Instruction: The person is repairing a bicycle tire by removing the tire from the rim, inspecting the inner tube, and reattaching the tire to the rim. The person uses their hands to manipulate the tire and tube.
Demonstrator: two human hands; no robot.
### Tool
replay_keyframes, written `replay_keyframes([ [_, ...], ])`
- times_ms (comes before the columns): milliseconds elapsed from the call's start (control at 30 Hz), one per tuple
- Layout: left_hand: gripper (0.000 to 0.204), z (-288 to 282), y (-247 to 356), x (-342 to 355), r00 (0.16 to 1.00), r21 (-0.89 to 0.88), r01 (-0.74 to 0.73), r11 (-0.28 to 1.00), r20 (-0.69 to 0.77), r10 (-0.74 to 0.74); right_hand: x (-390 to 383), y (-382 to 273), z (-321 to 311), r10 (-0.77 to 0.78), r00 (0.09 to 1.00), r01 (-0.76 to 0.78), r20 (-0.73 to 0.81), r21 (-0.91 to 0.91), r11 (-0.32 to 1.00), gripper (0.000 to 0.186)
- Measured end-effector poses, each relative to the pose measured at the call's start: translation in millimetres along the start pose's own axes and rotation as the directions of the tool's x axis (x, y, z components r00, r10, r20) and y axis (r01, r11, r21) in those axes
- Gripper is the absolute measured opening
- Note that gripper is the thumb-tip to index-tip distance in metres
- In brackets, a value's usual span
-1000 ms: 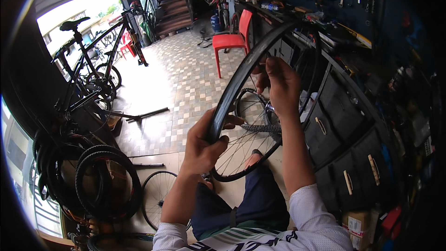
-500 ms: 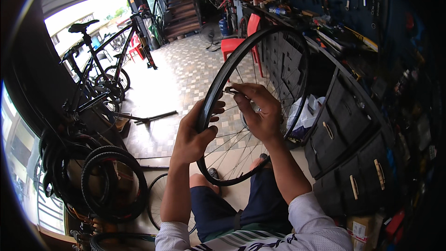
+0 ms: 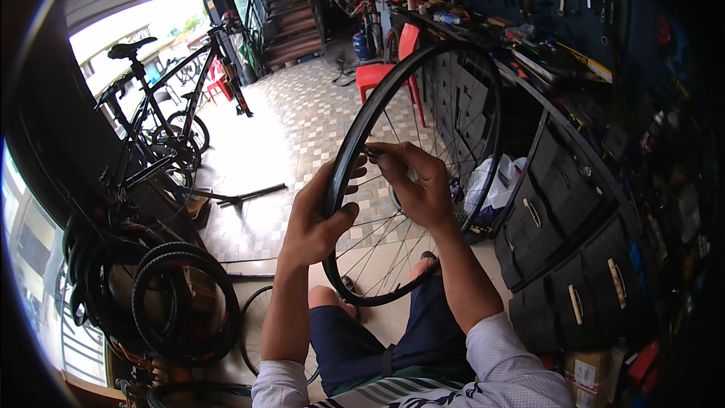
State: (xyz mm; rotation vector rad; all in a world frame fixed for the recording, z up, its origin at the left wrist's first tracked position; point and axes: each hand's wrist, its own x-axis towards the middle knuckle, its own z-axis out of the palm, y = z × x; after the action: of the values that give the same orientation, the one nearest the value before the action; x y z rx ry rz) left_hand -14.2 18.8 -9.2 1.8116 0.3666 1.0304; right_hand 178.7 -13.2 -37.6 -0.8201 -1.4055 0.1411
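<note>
A bicycle wheel point(image 3: 365, 115) with a black rim and thin spokes stands tilted in front of me, no tire visible on it. My left hand point(image 3: 311, 227) is closed round the near left side of the rim, thumb on the near face and fingertips showing past the inner edge. My right hand point(image 3: 420, 185) reaches among the spokes. Its thumb and index finger pinch a small dark metal piece point(image 3: 370, 153) against the rim's inner side, close to my left fingertips. Most of that piece is covered by the fingers, so its exact kind is unclear.
Tires point(image 3: 185, 302) are piled at the lower left, beside another spoked wheel on the floor point(image 3: 253, 332). A bicycle point(image 3: 162, 113) stands by the bright doorway. To the right run a cluttered workbench point(image 3: 521, 68) and dark drawers point(image 3: 559, 204). A red chair point(image 3: 374, 74) stands beyond the wheel.
My right thumb and index finger have turned slightly at the rim, and less of the small metal piece shows. My left hand keeps its hold. The whole view has shifted a little.
</note>
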Motion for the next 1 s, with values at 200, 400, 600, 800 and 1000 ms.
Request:
replay_keyframes([
  [200,0.071,4.0,-3.2,12.7,0.999,-0.086,-0.031,0.996,0.026,0.033,-8.4,5.7,3.1,0.133,0.981,-0.115,-0.141,0.126,0.985,0.026],
  [400,0.083,15.1,-0.5,12.1,0.998,-0.167,-0.06,0.984,0.014,0.063,-6.3,3.2,4.1,0.19,0.962,-0.147,-0.196,0.214,0.966,0.027],
  [600,0.075,7.2,-5.5,8.5,0.995,-0.198,0.006,0.98,0.094,0.013,-14.7,15.4,4.7,-0.08,0.984,0.078,-0.161,-0.015,0.997,0.027],
  [800,0.065,10.9,0.9,0.0,0.997,-0.09,-0.015,0.996,0.07,0.021,-6.5,-2.2,9.9,0.186,0.953,-0.12,-0.239,0.268,0.956,0.013],
  [1000,0.075,11.6,-6.6,-0.4,0.995,-0.104,-0.087,0.991,0.037,0.091,-8.6,-2.2,0.8,0.118,0.986,-0.113,-0.115,0.055,0.992,0.02],
])
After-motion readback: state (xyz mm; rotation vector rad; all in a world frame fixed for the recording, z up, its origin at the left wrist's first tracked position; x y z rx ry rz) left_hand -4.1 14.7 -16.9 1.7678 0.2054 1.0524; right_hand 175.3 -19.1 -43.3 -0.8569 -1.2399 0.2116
